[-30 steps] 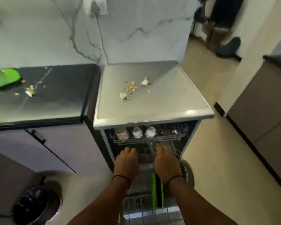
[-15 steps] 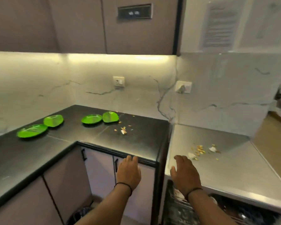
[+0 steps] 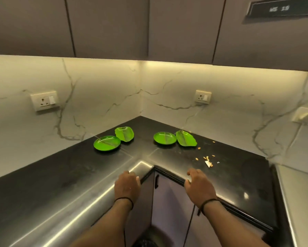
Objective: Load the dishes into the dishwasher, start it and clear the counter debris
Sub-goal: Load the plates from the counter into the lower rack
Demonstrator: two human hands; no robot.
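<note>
1. Fingers of my left hand [image 3: 127,186] curl loosely downward over the near edge of the black counter [image 3: 64,175], at its inner corner; they hold nothing, and whether the tips touch the edge I cannot tell.
2. My right hand [image 3: 199,186] hangs over the counter edge to the right of the corner, fingers a little spread and bent, thumb apart; it grips nothing.
3. Both wrists carry a thin black band, and I see only the backs of my hands, so the palms and fingertips are hidden.
4. Four green dishes lie far back on the counter: a round plate [image 3: 107,142] on the left, with a leaf-shaped plate [image 3: 124,134] just beside it.
5. Further right sit a second round plate [image 3: 165,138] and a second leaf-shaped plate [image 3: 186,138], close together; whether they touch is unclear.
6. Crumbs and a pale scrap, the debris [image 3: 208,161], are scattered on the counter right of those plates, beyond my right hand.
7. At the right border a grey surface [image 3: 299,193] is cut off.
8. Below, between my forearms, something dark and round on the floor is too dim to make out.
</note>
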